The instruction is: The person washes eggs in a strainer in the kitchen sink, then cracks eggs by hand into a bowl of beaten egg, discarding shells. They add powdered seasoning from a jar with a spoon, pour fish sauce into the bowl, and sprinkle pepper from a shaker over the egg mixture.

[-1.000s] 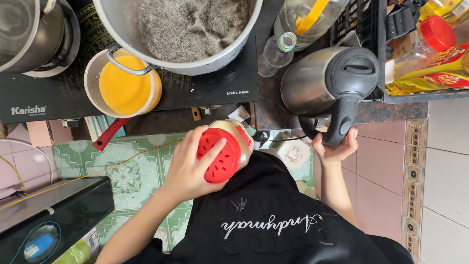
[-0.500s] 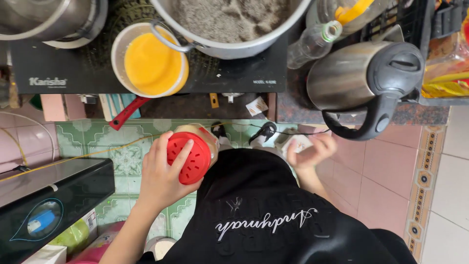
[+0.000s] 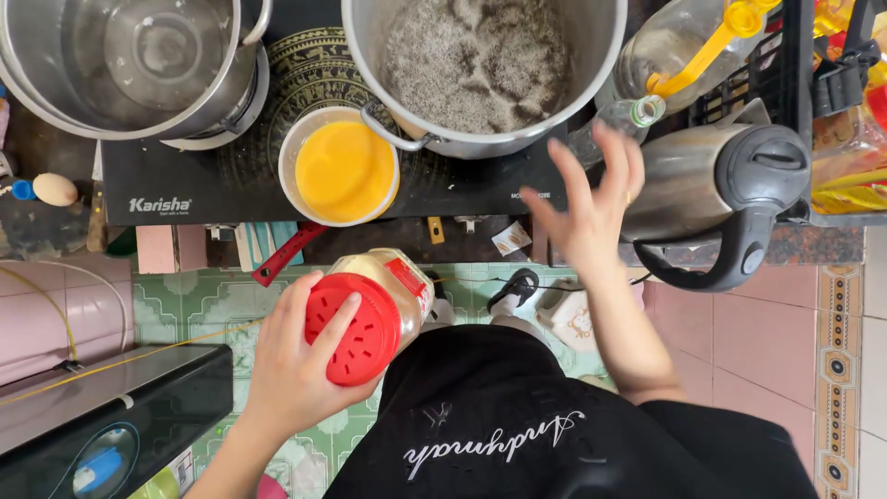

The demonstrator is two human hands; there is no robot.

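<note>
Head camera, looking straight down at a person standing at a cooktop. Low and left of centre, the left hand (image 3: 296,370) is wrapped around a clear plastic shaker jar (image 3: 374,310), fingers lying across its red perforated lid (image 3: 356,328). The jar is tipped on its side, lid toward the camera, pale powder inside. It is held over the green patterned floor tiles (image 3: 185,314), just short of the surface edge.

Right of centre, the right hand (image 3: 591,208) is released and empty, fingers spread, hovering over the surface edge between a large steel pot (image 3: 485,69) of grey, grainy contents and a steel electric kettle (image 3: 721,189) with a black handle.

Farther out: a white cup of yellow liquid (image 3: 342,171) touches the pot's side handle, and an empty steel pot (image 3: 129,60) sits at upper left beside an egg (image 3: 55,189).

To shake well, the jar would need to come over the chosen vessel first, lid holes facing down, with the fingers moved off the perforations so nothing spills onto the floor.
</note>
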